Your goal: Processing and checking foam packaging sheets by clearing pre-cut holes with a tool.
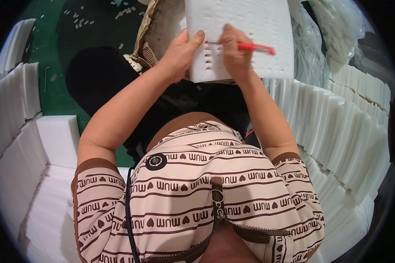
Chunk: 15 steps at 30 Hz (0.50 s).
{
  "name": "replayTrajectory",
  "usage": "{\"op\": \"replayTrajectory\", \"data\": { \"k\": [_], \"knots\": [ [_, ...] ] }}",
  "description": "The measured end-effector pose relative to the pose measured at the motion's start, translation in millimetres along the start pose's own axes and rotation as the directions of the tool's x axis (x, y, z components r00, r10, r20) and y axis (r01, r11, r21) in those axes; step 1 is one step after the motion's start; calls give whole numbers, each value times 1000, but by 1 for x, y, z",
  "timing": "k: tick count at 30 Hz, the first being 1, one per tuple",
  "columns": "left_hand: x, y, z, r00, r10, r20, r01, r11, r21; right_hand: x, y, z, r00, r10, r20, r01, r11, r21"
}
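Observation:
A white foam sheet [267, 33] with rows of small slots lies in front of me, over an open cardboard box. My left hand [180, 55] grips its left edge, thumb on top and the other fingers mostly hidden. Closed in my right hand [237, 50] is a slim tool with a red handle [259, 47] and a thin shaft; its exact kind is not clear. The handle points right, while the tip reaches left to the slots beside my left thumb. Several open slots run down the sheet just below the tip.
The cardboard box [145, 26] has a torn left rim. Stacked white foam sheets stand at right [324, 127] and at left [19, 144]. Clear plastic wrapping [309, 48] hangs right of the box. Small foam bits [85, 22] litter the green floor [52, 83].

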State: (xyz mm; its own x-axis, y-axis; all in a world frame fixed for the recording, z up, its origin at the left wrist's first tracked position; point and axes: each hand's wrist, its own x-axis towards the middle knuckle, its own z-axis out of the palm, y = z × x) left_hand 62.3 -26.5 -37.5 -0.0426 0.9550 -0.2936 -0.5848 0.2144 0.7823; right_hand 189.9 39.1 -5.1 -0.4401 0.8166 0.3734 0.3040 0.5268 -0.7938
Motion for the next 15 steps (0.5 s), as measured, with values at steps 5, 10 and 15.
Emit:
{"op": "replayTrajectory", "data": {
  "k": [5,10,15],
  "knots": [
    [0,1,-1,999,37,18,-37,999,25,4,7,0,983,-185,-6,185,981,-64],
    [-1,3,-2,999,-31,-21,31,1000,2,3,20,-11,992,-119,-46,123,988,95],
    [-1,2,-2,1000,-13,-10,13,1000,5,2,19,-13,991,-124,53,123,992,7]
  ]
}}
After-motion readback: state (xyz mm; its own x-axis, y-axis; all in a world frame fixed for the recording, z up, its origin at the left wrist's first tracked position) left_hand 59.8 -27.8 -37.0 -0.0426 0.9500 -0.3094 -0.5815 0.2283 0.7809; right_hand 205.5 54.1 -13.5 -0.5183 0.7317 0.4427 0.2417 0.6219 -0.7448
